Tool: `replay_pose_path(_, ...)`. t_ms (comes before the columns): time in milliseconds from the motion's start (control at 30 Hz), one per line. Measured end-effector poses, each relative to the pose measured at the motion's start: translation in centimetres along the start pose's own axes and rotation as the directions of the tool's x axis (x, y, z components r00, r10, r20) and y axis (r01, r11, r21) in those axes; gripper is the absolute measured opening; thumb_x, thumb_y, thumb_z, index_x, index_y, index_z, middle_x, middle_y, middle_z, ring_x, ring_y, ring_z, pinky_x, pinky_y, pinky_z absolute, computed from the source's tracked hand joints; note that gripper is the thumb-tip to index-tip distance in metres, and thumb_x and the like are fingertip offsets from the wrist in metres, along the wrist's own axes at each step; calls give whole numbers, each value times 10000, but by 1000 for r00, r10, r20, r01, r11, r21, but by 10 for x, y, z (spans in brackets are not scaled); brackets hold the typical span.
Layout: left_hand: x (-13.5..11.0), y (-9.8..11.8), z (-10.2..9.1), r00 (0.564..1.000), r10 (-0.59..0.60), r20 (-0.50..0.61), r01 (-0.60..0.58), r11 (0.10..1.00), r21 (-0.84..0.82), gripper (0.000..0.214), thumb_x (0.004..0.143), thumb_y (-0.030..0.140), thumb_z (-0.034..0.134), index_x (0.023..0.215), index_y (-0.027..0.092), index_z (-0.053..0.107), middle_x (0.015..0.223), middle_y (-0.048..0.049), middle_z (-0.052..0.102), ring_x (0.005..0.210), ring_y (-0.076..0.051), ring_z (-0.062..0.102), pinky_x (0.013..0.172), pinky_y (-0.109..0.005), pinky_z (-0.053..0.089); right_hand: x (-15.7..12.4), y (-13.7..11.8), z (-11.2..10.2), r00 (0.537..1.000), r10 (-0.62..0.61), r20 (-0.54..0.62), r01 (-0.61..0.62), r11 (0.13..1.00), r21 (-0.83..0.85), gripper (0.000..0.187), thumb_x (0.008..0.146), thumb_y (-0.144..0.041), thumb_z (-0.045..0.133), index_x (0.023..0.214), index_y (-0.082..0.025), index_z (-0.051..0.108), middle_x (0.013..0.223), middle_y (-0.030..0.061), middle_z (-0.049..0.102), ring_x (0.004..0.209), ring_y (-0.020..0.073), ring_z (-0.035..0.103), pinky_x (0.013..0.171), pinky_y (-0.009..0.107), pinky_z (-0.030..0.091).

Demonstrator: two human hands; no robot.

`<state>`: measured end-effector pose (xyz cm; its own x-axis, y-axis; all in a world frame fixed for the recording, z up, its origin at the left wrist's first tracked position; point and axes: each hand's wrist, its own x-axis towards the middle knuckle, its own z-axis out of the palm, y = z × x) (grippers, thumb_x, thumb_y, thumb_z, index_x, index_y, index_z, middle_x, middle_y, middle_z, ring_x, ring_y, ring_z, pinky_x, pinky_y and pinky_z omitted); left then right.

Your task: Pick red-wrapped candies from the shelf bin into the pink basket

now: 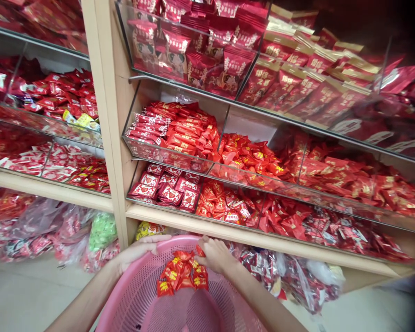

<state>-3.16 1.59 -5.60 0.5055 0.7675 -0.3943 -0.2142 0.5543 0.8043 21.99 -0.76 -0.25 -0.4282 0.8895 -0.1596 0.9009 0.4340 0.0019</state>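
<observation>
A round pink plastic basket with a perforated wall sits low in the middle of the view. My left hand is wrapped over its far rim, fingers closed on the edge. My right hand reaches into the basket from the right, its fingers curled over a small heap of red and gold wrapped candies that lies on the basket's inner wall. Whether the right fingers still grip any candies is hidden by the hand itself.
Wooden shelving carries clear acrylic bins full of red wrapped sweets and red packets in tiers. Clear bags of sweets lie on the floor under the lowest shelf, with more such bags at the left.
</observation>
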Motion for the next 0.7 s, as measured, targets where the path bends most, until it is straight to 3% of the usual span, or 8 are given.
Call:
replay_pose_path(133,0,-2,1,999,-7,52,9,1000,-28,694,550,29,528,1232,151,497,965,-72,693,750,-197,635,650,-278,505,0,1,13,999,-14,46,15,1000,-10,348,798,-390,486,997,-122,583,1005,150,631,908,267,606,742,351,455)
replay_pose_path(300,1,-3,1,999,-23,42,24,999,-38,715,543,20,534,1243,159,488,930,-53,704,652,-156,622,607,-242,488,3,0,27,995,-41,92,40,999,10,289,770,-344,499,933,-131,606,971,127,647,899,249,604,762,330,443)
replay_pose_path(533,-1,-1,4,999,-21,45,23,999,-38,681,543,32,542,1213,151,522,988,-67,697,760,-189,646,667,-251,494,-4,4,41,980,-95,175,77,991,110,276,714,-432,530,809,-188,620,832,35,670,727,183,612,588,258,421)
replay_pose_path(700,-4,1,7,999,-17,51,18,999,-30,691,545,42,552,1225,159,508,1015,-80,686,821,-227,649,700,-295,507,-5,6,30,994,38,105,-44,997,58,371,717,-495,533,847,-161,625,889,78,669,804,207,615,656,276,435)
